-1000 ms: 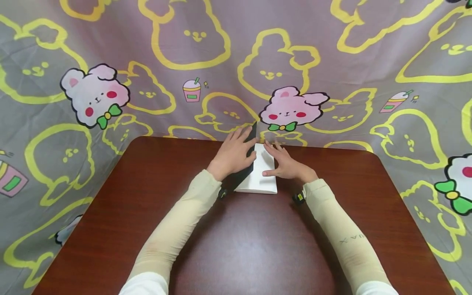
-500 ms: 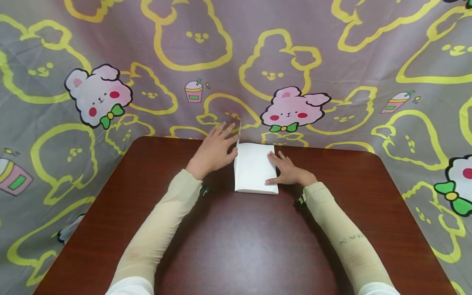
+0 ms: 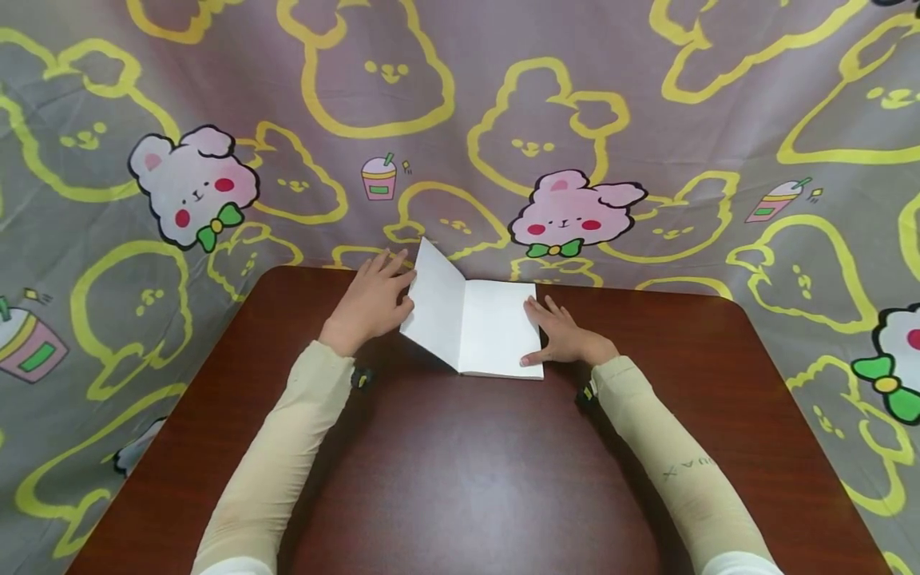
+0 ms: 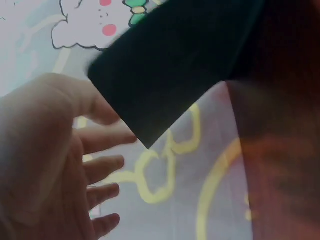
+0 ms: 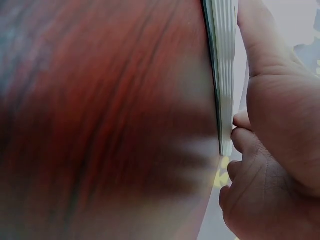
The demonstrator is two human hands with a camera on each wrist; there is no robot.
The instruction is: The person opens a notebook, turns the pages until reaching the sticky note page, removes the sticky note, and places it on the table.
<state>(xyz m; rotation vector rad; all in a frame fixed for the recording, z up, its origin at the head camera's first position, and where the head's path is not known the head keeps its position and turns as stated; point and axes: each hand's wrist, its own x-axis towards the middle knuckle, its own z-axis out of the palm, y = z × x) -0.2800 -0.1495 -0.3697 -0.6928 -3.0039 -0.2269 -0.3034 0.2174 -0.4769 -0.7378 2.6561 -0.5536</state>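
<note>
A notebook [image 3: 497, 326] lies on the table with blank white pages facing up. Its front cover [image 3: 434, 302] is swung to the left and stands tilted, white inside and dark outside. At the cover's outer edge is my left hand [image 3: 370, 302]. The left wrist view shows its thumb and index finger right at the edge of the dark cover [image 4: 160, 75], the other fingers spread. My right hand [image 3: 568, 334] rests on the right border of the page, thumb low on the paper. In the right wrist view the page edges [image 5: 225, 65] run beside that thumb.
The brown wooden table [image 3: 460, 463] extends toward me and to both sides. Behind it hangs a grey patterned curtain [image 3: 460, 104] with cartoon rabbits, close to the table's back edge.
My left hand has moved left, swinging the cover from over the page to a leftward tilt. My right hand has come down onto the page's right border and stayed there.
</note>
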